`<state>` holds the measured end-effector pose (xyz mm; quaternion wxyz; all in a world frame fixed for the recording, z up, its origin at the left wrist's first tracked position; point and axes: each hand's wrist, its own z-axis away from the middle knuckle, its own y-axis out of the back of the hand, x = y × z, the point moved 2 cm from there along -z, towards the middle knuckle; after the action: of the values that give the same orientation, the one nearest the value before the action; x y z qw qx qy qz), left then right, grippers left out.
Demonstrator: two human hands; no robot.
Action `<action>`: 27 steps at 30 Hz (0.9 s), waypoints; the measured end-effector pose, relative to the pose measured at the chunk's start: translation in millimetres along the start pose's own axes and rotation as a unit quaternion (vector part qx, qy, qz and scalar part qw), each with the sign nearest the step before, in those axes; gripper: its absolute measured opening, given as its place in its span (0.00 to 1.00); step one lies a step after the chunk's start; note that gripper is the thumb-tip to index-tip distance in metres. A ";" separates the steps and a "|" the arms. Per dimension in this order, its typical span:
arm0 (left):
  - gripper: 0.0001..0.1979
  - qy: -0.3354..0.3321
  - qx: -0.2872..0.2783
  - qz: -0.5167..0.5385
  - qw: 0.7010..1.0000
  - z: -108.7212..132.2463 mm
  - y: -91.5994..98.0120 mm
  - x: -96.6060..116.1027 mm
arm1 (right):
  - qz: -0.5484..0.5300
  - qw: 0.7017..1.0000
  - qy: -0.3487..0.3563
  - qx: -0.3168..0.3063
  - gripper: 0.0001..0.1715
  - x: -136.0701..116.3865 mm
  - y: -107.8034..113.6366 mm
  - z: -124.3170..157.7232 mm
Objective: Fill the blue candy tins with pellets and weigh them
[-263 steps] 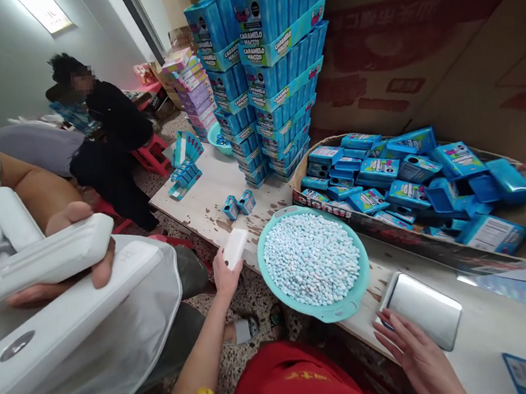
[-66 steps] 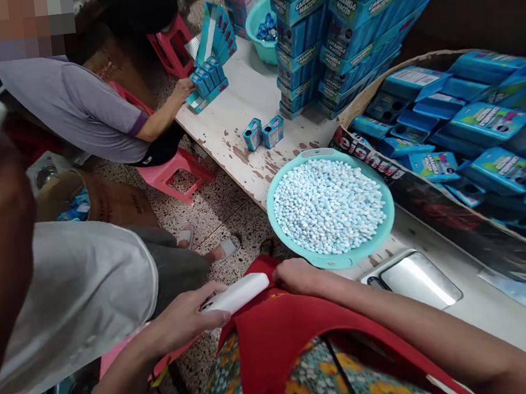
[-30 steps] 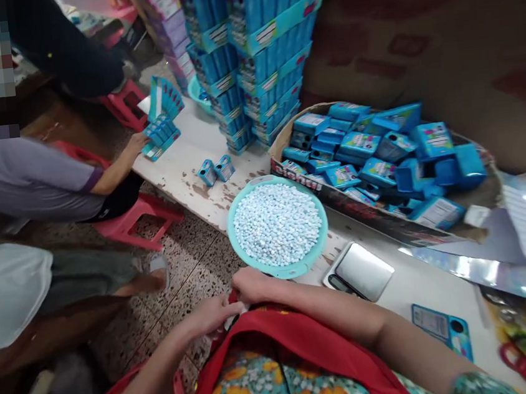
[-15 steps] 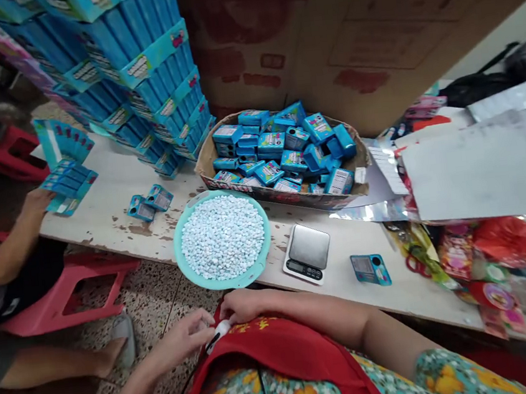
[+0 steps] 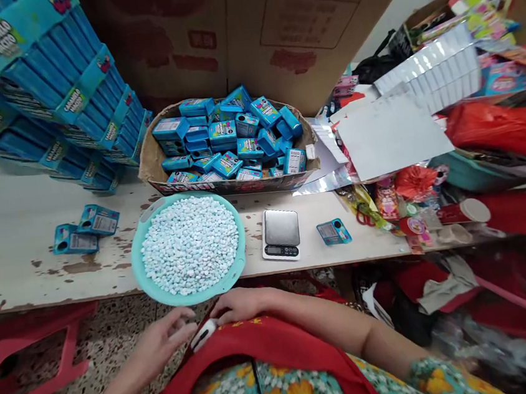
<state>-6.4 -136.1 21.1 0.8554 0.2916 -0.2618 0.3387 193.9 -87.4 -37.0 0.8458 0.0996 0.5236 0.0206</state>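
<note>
**Both hands low at the red apron, white device half covered**

Lower centre of the frame: white device with a dark patch, partly hidden by apron cloth. Left hand just left of it, fingers loosely bent and spread, nothing seen in its grasp. Right hand just right of it, fingers curled down onto the apron; whether they pinch the cloth I cannot tell.

Above the hands, left of centre: turquoise bowl heaped with pale blue pellets, its near rim past the table edge. Right of centre, a small scale, a blue box lying beside it. Behind, upper centre, a cut-down carton of jumbled blue boxes. Upper left, stacked blue display trays.
</note>
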 end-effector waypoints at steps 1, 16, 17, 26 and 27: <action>0.21 -0.011 0.058 -0.027 0.998 -3.5 8.7 2.5 | -0.043 0.999 0.008 0.025 0.20 -0.5 -0.9 9.4; 0.20 -0.331 0.300 -0.333 0.831 -147.6 22.1 54.4 | -0.085 0.386 -0.350 0.850 0.57 147.3 12.8 243.3; 0.19 -0.331 0.310 -0.343 0.823 -151.9 24.3 54.6 | -0.098 0.393 -0.331 0.852 0.55 153.6 22.8 246.0; 0.09 -0.329 0.452 -0.334 0.759 -179.0 42.9 62.1 | -0.068 0.530 -0.170 0.828 0.34 68.4 86.4 201.2; 0.09 -0.319 0.466 -0.284 0.775 -180.3 44.6 62.5 | -0.048 0.577 -0.151 0.801 0.33 48.9 90.3 185.1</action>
<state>45.6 39.3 -49.2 0.5393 0.8072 -0.2348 0.0487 387.0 -19.3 17.0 0.4880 0.7136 0.1956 -0.4630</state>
